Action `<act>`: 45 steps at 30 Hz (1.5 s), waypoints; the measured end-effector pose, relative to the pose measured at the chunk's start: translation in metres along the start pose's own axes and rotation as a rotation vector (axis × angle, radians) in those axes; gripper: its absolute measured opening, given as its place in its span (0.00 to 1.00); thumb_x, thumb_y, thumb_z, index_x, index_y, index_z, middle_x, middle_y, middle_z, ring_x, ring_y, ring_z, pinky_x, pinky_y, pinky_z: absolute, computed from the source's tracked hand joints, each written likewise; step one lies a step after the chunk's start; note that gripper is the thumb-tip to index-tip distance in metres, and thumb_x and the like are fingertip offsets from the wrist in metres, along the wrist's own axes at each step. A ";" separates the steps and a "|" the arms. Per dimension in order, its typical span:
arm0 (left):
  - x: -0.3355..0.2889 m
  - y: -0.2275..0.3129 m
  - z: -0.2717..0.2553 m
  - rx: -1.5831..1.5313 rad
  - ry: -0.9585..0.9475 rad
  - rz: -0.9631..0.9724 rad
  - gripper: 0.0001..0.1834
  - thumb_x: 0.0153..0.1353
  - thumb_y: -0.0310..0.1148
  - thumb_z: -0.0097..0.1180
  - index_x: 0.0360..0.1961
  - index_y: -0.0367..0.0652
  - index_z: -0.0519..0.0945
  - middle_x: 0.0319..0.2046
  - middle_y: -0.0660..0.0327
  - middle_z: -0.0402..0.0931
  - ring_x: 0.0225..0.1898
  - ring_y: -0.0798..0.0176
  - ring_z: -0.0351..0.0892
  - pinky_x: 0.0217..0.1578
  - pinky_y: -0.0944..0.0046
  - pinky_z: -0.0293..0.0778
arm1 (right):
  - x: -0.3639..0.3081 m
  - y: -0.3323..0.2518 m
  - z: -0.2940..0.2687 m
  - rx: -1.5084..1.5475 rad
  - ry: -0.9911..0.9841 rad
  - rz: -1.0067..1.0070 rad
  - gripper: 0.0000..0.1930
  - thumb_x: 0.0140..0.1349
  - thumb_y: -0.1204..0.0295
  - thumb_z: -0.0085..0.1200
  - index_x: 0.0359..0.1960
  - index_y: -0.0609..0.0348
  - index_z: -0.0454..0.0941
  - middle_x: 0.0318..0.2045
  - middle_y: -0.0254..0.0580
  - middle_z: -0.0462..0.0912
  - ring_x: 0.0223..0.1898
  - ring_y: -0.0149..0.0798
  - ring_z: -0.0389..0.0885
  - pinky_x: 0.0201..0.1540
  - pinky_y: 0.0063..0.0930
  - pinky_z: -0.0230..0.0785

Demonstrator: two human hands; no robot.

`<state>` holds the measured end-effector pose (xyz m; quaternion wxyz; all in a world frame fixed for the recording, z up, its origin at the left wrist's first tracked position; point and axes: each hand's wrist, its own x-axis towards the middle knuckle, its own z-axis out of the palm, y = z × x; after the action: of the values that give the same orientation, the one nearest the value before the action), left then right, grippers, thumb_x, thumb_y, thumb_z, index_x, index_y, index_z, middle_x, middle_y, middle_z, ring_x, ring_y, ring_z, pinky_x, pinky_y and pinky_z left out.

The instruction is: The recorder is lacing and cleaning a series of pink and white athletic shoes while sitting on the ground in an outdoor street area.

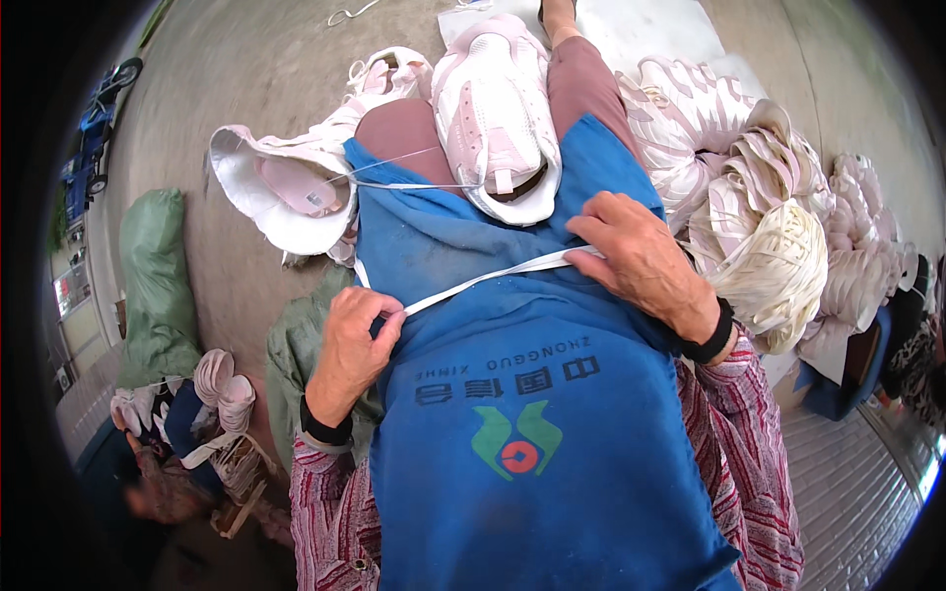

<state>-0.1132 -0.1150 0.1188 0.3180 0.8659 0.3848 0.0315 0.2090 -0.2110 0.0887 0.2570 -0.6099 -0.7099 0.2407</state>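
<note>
A white shoelace is stretched across my lap over a blue apron. My left hand pinches it between thumb and forefinger. The other end of that span is gripped by my right hand, its fingers curled. A white and pink shoe upper rests between my thighs, its opening toward me. From its opening a thin lace runs left across my leg. More white and pink shoe uppers lie beside my left leg.
Bundled shoe uppers are piled at my right, with a hank of white laces nearer me. Green sacks stand at left. Another person's sleeve shows lower left, near more uppers. A blue vehicle is far left.
</note>
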 end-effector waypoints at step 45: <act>0.011 -0.083 -0.180 -1.456 0.640 0.082 0.15 0.70 0.32 0.42 0.23 0.45 0.62 0.14 0.69 0.52 0.16 0.73 0.52 0.29 0.66 0.59 | 0.047 0.065 -0.127 0.205 0.857 0.456 0.14 0.67 0.63 0.50 0.35 0.62 0.82 0.28 0.34 0.82 0.33 0.27 0.76 0.36 0.22 0.67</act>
<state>-0.2126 0.0293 0.2126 0.6765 0.4032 0.3078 0.5339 0.3351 -0.1514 0.1449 0.5252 -0.7653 -0.3616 0.0872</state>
